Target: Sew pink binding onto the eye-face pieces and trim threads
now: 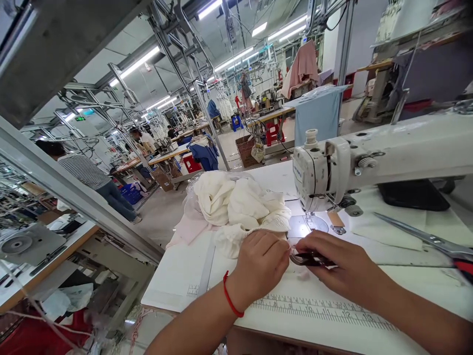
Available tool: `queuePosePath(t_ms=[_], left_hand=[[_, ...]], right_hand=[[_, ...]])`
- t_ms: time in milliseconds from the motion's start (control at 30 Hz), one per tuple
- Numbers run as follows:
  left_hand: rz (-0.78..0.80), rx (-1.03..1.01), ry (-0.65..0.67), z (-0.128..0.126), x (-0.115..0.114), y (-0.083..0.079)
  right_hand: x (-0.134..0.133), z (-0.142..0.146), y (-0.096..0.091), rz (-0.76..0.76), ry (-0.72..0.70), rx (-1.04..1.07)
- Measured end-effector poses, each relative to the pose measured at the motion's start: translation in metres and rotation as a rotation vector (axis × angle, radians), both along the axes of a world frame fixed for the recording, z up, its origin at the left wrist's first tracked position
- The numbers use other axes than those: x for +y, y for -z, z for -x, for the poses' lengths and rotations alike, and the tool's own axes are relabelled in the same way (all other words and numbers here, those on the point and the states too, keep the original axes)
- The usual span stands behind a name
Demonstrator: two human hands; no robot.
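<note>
A heap of white fabric (236, 204) lies on the white sewing table (177, 276), left of the sewing machine (369, 160). My left hand (260, 264), with a red string round its wrist, is closed and pinches the near edge of that fabric. My right hand (345, 268) is closed on small dark thread snips (308, 258), whose tip meets the fabric beside the left fingers. Both hands work just in front of the machine's needle plate (308, 224).
Large scissors (432, 241) lie at the right of the table. A printed ruler (318, 310) runs along the near edge. A person in a striped shirt (86, 172) sits at the left. Rows of sewing benches and hanging garments fill the hall behind.
</note>
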State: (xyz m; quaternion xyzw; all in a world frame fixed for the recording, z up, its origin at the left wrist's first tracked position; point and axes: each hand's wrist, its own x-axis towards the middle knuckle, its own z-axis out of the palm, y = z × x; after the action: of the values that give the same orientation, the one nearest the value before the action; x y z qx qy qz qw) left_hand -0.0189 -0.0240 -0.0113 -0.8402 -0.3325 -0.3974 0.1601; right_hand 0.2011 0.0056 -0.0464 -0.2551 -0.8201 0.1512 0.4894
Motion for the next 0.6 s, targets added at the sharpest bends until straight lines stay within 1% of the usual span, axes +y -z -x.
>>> queuePosePath(t_ms=[100,233,333,467,533,600], left_hand=[[-0.062,0.111,-0.025,0.0,-0.002,-0.002],[-0.12,0.179,-0.039,0.0,-0.004,-0.005],[-0.129,0.136,-0.029,-0.001,-0.005,-0.005],[-0.107,0.021,0.002,-0.004,-0.003,-0.002],[-0.08,-0.023,0.035,-0.005,-0.002,-0.001],[-0.016,-0.059,0.07,-0.005,-0.002,0.0]], right_hand=[[0.001,-0.001,0.007,-0.018,0.04,-0.048],[0.002,-0.001,0.012,-0.013,0.028,-0.096],[0.003,-0.001,0.013,-0.019,0.022,-0.112],[0.004,0.0,0.014,-0.031,0.028,-0.095],[0.004,0.001,0.015,-0.029,0.031,-0.087],[0.004,0.001,0.015,-0.019,0.033,-0.083]])
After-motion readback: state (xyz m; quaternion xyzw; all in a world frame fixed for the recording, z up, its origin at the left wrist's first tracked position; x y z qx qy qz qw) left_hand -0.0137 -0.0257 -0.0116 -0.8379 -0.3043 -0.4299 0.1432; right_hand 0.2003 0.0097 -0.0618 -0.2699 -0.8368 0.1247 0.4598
